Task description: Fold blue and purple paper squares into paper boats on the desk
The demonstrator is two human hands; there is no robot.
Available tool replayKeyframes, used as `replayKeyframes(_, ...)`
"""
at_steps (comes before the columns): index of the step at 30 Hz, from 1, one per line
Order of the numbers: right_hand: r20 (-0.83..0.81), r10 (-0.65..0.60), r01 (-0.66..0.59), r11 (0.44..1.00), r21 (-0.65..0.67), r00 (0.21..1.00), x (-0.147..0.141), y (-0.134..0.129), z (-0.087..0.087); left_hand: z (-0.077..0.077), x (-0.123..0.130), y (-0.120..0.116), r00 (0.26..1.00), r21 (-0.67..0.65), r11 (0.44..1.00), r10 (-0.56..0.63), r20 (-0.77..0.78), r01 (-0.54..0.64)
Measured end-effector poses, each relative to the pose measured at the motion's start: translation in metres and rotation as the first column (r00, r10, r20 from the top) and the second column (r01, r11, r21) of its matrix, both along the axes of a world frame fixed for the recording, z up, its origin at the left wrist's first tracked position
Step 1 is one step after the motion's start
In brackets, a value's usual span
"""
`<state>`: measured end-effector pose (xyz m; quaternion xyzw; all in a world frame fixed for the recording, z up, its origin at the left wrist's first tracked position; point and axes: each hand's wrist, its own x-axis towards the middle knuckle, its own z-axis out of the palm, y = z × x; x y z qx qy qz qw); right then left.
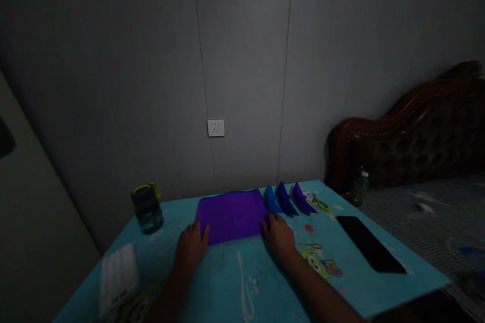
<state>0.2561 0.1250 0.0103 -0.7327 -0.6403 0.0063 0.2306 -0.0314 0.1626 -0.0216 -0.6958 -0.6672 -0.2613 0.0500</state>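
Note:
A flat sheet of purple paper (233, 217) lies on the table, with a thin blue edge showing along its far side. My left hand (191, 246) rests at its near left corner, thumb apart from the fingers, gripping nothing. At the right edge, my right hand (279, 236) lies with its fingers down on the paper, open. Just beyond that hand stand three folded paper boats: a lighter blue boat (272, 200), a dark blue boat (285, 199) and a purple boat (302, 199).
Yellow-handled scissors (323, 205) lie behind the boats. A dark bottle (147, 210) with a green rim and a whitish ridged object (119, 278) are at left. A black flat slab (369, 244) lies right on the blue patterned tablecloth (223, 287). Beyond it are a bed and plastic bottle (359, 189).

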Motion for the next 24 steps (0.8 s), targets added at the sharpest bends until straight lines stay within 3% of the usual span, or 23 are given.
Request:
replayKeyframes(4, -0.062, 0.043, -0.042, 0.999, 0.017, 0.997, 0.002, 0.009, -0.008, 0.002, -0.010, 0.010, 0.975, -0.012, 0.999, 0.048, 0.215, -0.046)
replayKeyframes(10, -0.190, 0.167, -0.164, 0.986, 0.032, 0.968, -0.006, 0.021, -0.023, 0.013, -0.033, 0.013, 0.944, -0.037, 0.993, 0.116, 0.310, -0.110)
replayKeyframes(15, -0.228, 0.212, -0.209, 0.977, 0.039, 0.950, -0.010, 0.021, -0.024, 0.026, -0.041, 0.003, 0.937, -0.041, 0.993, 0.118, 0.330, -0.110)
replayKeyframes(20, -0.287, 0.253, -0.241, 0.967, 0.078, 0.924, -0.009, 0.008, -0.019, 0.037, -0.037, -0.016, 0.947, -0.035, 0.994, 0.107, 0.303, -0.101)
replayKeyframes(24, -0.311, 0.278, -0.257, 0.961, 0.107, 0.909, -0.011, -0.021, -0.018, 0.036, -0.032, -0.042, 0.956, -0.008, 0.995, 0.100, 0.276, -0.102)
